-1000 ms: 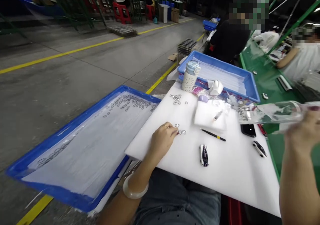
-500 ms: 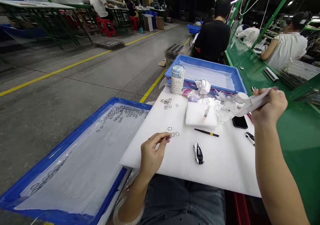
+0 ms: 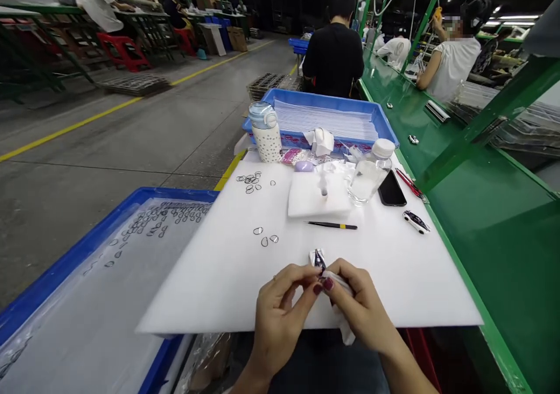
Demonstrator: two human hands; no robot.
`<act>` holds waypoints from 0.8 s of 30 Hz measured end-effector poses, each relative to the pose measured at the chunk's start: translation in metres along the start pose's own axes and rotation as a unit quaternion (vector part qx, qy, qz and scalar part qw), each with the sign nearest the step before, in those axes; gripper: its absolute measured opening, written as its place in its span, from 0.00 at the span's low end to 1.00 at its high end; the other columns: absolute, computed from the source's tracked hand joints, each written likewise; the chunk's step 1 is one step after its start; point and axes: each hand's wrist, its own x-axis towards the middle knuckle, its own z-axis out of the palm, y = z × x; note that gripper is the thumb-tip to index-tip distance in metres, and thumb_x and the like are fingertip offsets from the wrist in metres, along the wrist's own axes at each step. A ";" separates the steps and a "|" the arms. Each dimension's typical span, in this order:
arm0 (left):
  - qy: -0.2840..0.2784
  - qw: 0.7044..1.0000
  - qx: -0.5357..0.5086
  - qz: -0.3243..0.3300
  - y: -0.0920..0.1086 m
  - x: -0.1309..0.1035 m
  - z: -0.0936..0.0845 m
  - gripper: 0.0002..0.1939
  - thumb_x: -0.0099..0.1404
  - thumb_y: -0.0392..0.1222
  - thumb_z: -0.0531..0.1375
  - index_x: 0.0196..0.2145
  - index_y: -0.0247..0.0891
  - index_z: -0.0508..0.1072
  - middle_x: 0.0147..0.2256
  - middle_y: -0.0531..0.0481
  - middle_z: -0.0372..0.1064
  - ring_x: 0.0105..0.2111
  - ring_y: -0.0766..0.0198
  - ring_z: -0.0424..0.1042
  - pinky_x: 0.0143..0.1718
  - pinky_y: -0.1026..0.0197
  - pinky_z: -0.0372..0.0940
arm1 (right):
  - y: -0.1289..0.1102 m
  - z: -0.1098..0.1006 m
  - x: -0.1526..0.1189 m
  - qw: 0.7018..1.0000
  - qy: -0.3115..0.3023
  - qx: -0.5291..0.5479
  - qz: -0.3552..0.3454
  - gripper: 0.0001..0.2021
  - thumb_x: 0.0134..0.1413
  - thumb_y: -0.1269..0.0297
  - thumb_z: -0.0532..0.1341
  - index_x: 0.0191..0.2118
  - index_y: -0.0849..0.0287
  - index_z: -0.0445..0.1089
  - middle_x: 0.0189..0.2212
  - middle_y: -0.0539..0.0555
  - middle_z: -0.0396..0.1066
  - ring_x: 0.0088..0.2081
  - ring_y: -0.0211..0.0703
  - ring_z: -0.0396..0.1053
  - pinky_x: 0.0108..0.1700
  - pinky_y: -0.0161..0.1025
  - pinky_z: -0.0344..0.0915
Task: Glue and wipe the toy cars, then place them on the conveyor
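Note:
My left hand [image 3: 284, 306] is closed in a pinch, fingertips meeting those of my right hand; whatever small thing lies between them is hidden. A crumpled white tissue [image 3: 345, 327] is held in my right hand [image 3: 361, 303], its end hanging below the fingers. Just beyond the fingertips, partly covered, a black-and-white toy car [image 3: 318, 258] lies on the white foam sheet [image 3: 210, 289]. Three thin black rings [image 3: 265, 242] lie to the left, and a cluster of similar rings [image 3: 250, 179] sits farther back. Black tweezers [image 3: 333, 225] with a yellow band lie beyond the car.
A foam block [image 3: 310, 204], a clear bottle [image 3: 370, 175], a phone [image 3: 392, 189], red-handled pliers [image 3: 410, 183] and a second toy car [image 3: 416, 222] are on the sheet. A dotted cup [image 3: 266, 134] stands before a blue tray [image 3: 324, 105]. Another ring-filled tray [image 3: 87, 336] is at left; co-workers sit ahead.
My right hand has come down from the back right with the tissue and joined my left hand over the car. The left hand has moved away from the three rings. The view has swung right.

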 end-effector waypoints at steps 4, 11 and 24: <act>-0.080 0.994 -0.077 0.003 0.000 0.001 -0.002 0.05 0.65 0.42 0.67 0.38 0.48 0.83 0.30 0.52 0.70 0.29 0.70 0.71 0.31 0.73 0.69 | 0.007 0.002 -0.007 0.985 -0.030 0.156 0.072 0.20 0.59 0.45 0.64 0.31 0.58 0.65 0.20 0.44 0.55 0.22 0.32 0.51 0.25 0.32 0.49; -0.069 0.994 -0.087 0.007 -0.007 0.009 0.003 0.05 0.64 0.45 0.68 0.38 0.50 0.84 0.32 0.50 0.68 0.32 0.68 0.73 0.34 0.71 0.71 | 0.016 0.015 -0.002 0.960 -0.016 0.261 0.102 0.22 0.56 0.44 0.66 0.30 0.59 0.64 0.19 0.43 0.53 0.21 0.28 0.47 0.23 0.30 0.45; 0.054 0.973 -0.186 -0.126 -0.012 0.016 0.006 0.11 0.53 0.54 0.74 0.29 0.45 0.84 0.24 0.47 0.77 0.26 0.65 0.77 0.31 0.70 0.74 | 0.027 -0.013 0.004 0.947 0.097 0.286 0.112 0.24 0.45 0.46 0.73 0.29 0.58 0.62 0.18 0.40 0.50 0.20 0.27 0.41 0.23 0.31 0.41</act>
